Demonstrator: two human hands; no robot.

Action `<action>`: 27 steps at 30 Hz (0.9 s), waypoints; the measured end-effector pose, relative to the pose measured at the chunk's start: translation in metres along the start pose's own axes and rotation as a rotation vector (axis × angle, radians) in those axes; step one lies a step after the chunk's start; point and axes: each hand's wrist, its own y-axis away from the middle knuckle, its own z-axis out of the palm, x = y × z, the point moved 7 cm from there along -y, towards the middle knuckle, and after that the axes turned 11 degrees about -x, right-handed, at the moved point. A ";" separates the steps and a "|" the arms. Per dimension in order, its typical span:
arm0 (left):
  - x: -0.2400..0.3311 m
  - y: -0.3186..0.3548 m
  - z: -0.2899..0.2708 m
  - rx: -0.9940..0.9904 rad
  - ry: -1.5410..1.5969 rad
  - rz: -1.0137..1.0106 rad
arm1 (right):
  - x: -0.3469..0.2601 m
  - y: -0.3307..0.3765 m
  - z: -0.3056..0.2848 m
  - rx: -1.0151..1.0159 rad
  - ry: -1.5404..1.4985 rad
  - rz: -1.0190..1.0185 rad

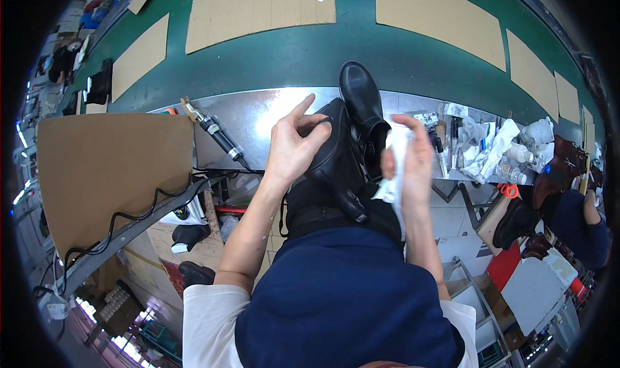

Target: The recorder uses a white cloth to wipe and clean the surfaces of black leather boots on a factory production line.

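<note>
My left hand (pixel 298 143) is closed on a black leather boot (pixel 336 158), thumb against its upper part and index finger sticking out. The boot tilts over my lap, its heel end toward me. In my right hand (pixel 413 158) is a crumpled white cloth (pixel 395 164), pinched between thumb and fingers just right of the footwear. A second black boot (pixel 359 93) lies beyond on the metal work surface (pixel 258 119), toe pointing away and opening toward me. Part of it is hidden behind the held boot and the cloth.
A black cylindrical tool (pixel 219 135) with a cable lies at the left. White rags (pixel 497 148), clear bottles (pixel 510 172) and pens crowd the right. Cardboard sheets (pixel 258 12) rest on the green belt (pixel 290 51). A large brown board (pixel 116 180) stands left; another person (pixel 578 226) sits right.
</note>
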 end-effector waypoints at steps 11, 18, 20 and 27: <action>0.005 -0.016 -0.006 0.021 0.144 -0.067 | -0.062 0.099 -0.173 0.148 0.201 -0.385; 0.011 -0.012 -0.001 0.042 0.214 -0.056 | -0.066 0.173 -0.375 0.766 -0.146 -0.563; 0.012 -0.014 -0.002 0.017 0.150 -0.047 | -0.082 0.184 -0.420 0.966 -0.054 -0.557; 0.025 -0.023 0.020 -0.015 0.167 -0.079 | -0.086 0.136 -0.486 0.708 -0.146 -0.240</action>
